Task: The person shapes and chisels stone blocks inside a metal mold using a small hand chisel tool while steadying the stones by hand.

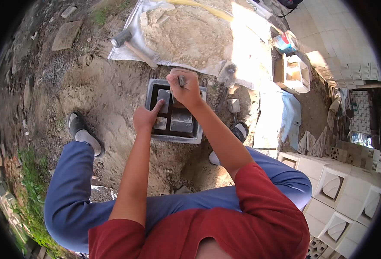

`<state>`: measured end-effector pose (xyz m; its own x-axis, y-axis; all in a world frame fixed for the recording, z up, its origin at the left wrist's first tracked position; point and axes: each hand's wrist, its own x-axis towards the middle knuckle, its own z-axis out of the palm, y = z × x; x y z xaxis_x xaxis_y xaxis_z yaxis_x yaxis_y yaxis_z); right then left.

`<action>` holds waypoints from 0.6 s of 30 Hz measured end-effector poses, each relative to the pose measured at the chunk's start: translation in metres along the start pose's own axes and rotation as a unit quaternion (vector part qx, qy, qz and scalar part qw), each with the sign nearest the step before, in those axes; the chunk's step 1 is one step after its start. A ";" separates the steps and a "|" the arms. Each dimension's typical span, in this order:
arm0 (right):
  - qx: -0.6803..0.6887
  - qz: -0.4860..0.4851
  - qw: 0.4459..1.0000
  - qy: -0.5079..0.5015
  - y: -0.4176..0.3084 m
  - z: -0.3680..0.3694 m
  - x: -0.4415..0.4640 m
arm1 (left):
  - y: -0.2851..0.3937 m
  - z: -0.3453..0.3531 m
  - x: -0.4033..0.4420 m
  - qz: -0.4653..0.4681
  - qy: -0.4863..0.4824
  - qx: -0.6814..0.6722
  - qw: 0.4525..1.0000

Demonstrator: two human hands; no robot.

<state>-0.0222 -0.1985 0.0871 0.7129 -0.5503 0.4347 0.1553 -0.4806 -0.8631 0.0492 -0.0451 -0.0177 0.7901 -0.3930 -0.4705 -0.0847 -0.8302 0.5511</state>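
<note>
A dark metal block mould (199, 136) with raised rectangular cores lies on the dirt between my feet. My left hand (145, 115) grips its left side, the thumb stretched over a grey core (163, 98); its other fingers are mostly hidden. Above the upper right of the mould, my right hand (187, 88) is closed in a fist. The dark rounded end of a handle (182, 80) shows in that fist; the lower part of the tool is hidden. A second core (181, 119) sits below my right hand.
A mallet (122, 39) lies beyond the mould, near a white sheet with a heap of sandy material (190, 36). A small trowel (233, 105) lies to the right. A bucket (286, 42) and a pale box (297, 73) stand farther right. Stacked pale blocks (328, 190) line the right side.
</note>
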 end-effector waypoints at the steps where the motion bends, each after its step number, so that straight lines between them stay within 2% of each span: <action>1: 0.000 0.000 1.000 0.000 0.007 -0.001 0.002 | -0.001 0.001 0.001 -0.003 0.002 0.000 1.000; 3: 0.184 0.044 0.982 -0.024 0.014 -0.002 0.003 | 0.000 0.000 0.000 -0.003 -0.003 -0.002 1.000; 4: 0.186 0.045 0.981 -0.023 0.014 -0.004 0.003 | 0.002 -0.003 -0.001 -0.002 -0.007 -0.003 1.000; 6: 0.325 0.123 0.916 -0.199 0.011 -0.014 0.004 | -0.002 0.001 0.001 0.005 -0.003 -0.010 1.000; 7: 0.260 0.144 0.921 -0.253 0.007 -0.021 0.004 | -0.004 0.004 0.003 0.013 0.000 -0.019 1.000; 8: 0.261 0.145 0.921 -0.250 0.005 -0.018 0.004 | -0.007 0.007 0.005 0.014 -0.001 -0.017 1.000; 10: 0.185 0.117 0.960 -0.176 0.005 -0.009 0.001 | -0.006 0.009 0.006 -0.005 -0.004 -0.005 1.000; 11: 0.186 0.117 0.960 -0.174 0.005 -0.011 0.004 | -0.006 0.009 0.006 -0.004 -0.004 -0.003 1.000; 13: 0.215 0.038 0.947 -0.236 0.007 -0.016 0.016 | -0.004 0.008 0.005 0.002 0.006 -0.002 1.000; 16: 0.280 0.043 0.933 -0.224 -0.001 -0.015 0.015 | -0.005 0.008 0.004 0.013 0.022 0.004 1.000; 18: 0.251 0.055 0.942 -0.216 -0.012 -0.015 0.011 | -0.007 0.010 0.005 0.012 0.015 -0.002 1.000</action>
<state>-0.0268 -0.2087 0.1062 0.9384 -0.1964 0.2842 0.2910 0.0058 -0.9567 0.0478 -0.0455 -0.0310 0.8062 -0.4003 -0.4358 -0.1017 -0.8193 0.5643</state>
